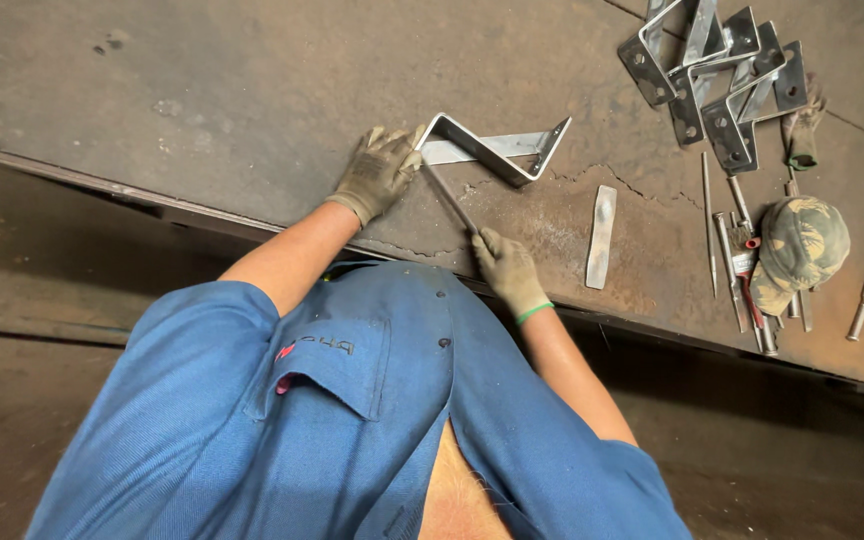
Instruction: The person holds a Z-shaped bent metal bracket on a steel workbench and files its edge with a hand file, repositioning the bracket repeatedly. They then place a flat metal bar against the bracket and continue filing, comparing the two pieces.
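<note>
The left hand [380,170] is clamped on the bent steel bracket's [497,150] left end, while the right hand [508,268], nearer the body, grips a thin rod [449,198] slanting far-left toward it.

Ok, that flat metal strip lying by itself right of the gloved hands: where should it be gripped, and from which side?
Probably at the flat strip's near end, by the table edge. It lies flat and nearly upright in the view, apart from the bent bracket and the loose rods, so both long edges look free. Come from above, pinching across its narrow width; tipping one edge up first may help.
</note>
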